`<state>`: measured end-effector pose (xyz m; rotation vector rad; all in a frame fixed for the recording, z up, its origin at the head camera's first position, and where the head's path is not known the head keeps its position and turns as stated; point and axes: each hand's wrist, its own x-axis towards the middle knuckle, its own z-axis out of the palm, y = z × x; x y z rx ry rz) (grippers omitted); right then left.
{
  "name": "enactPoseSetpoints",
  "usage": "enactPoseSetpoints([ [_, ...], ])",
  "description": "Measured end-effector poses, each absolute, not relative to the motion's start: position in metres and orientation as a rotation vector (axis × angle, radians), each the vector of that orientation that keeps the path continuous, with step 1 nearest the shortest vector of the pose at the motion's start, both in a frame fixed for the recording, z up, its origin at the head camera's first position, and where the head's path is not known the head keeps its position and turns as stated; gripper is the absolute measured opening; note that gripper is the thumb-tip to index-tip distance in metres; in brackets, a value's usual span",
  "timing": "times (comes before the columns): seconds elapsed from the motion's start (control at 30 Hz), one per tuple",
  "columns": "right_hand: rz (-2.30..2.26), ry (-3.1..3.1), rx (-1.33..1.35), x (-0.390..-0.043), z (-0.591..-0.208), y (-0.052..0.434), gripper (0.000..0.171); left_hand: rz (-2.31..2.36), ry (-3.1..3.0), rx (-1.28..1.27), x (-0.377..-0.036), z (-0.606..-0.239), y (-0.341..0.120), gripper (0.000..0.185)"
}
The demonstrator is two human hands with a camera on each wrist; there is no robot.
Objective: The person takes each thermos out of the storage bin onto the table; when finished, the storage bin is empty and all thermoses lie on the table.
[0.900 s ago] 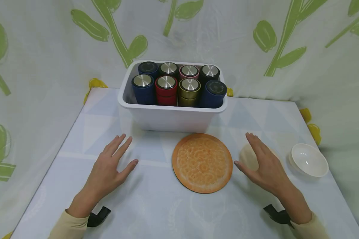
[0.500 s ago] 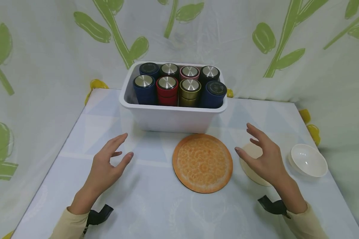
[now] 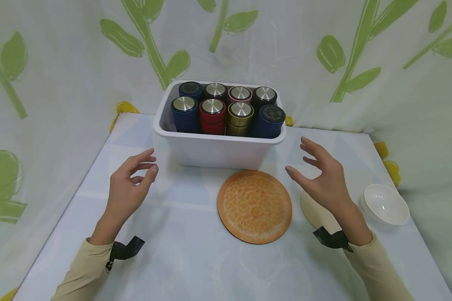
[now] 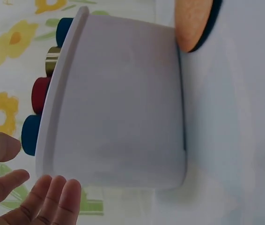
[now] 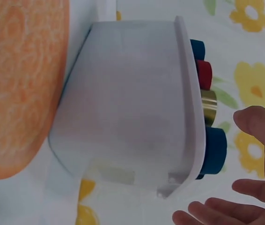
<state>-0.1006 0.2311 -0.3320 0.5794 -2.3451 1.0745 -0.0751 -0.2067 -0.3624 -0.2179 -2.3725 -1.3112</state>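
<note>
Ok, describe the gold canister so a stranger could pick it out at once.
Find the white bin at the back of the table, packed with canisters. In the front row, the gold canister stands third from the left, the only gold one, between red and dark blue neighbours.

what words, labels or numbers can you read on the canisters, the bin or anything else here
None can be read.
The dark lids of two blue canisters carry faint marks, too small and blurred to make out.
The white bin, orange mat and white bowl show no text.
</note>
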Motion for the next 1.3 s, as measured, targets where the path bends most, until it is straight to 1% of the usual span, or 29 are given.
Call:
enactPoseSetpoints([
  [0.57, 1.049, -2.337, 0.616, -0.139, -0.304, 0.209, 0.071, -1.406, -2.319, -0.094, -0.129, -0.318, -0.215, 0.034],
  [0.87, 1.076, -2.382, 0.606, -0.160, -0.295, 0.199, 0.069, -1.440, -2.353, -0.032, -0.151, -0.308, -0.214, 0.039],
  [1.07, 1.097, -2.409, 0.642, -0.176, -0.292, 0.190, 0.068, -1.461, -2.403, 0.065, -0.165, -0.298, -0.212, 0.042],
  [1.3, 1.032, -2.391, 0.661, -0.185, -0.293, 0.183, 0.062, -1.439, -2.548, 0.114, -0.181, -0.296, -0.211, 0.047],
])
